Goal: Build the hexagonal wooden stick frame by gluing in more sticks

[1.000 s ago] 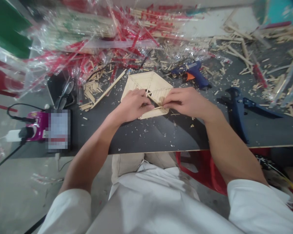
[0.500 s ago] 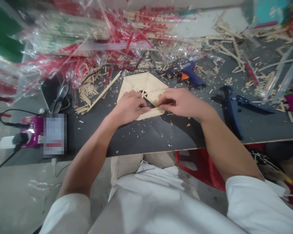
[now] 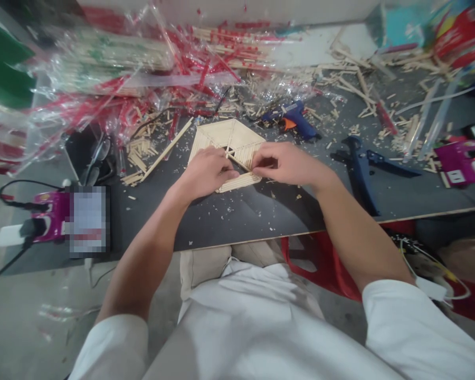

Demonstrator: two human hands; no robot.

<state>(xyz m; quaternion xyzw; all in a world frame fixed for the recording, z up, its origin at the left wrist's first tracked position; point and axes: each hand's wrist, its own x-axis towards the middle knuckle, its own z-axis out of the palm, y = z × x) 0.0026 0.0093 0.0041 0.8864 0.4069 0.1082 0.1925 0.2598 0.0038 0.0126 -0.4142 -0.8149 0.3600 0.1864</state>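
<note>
A pale, many-sided panel of wooden sticks [image 3: 217, 132] lies on the dark table, with a small dark gap near its middle. Over its left part rests my left hand [image 3: 208, 171], fingers curled and bent toward the gap. My right hand [image 3: 279, 163] is at the panel's right edge, thumb and fingertips pinched together at a stick edge. Whatever sits between the fingertips of either hand is too small to make out.
Behind the panel lie a blue glue gun [image 3: 301, 119] and plastic-wrapped sticks [image 3: 111, 58]. Blue pliers-like tool [image 3: 360, 169] is at right. A phone [image 3: 89, 221], a purple power strip [image 3: 53, 214] and glasses [image 3: 97, 158] are at left.
The view has shifted slightly, bringing more of the right side into sight. Both hands keep nearly the same pose on the panel.
</note>
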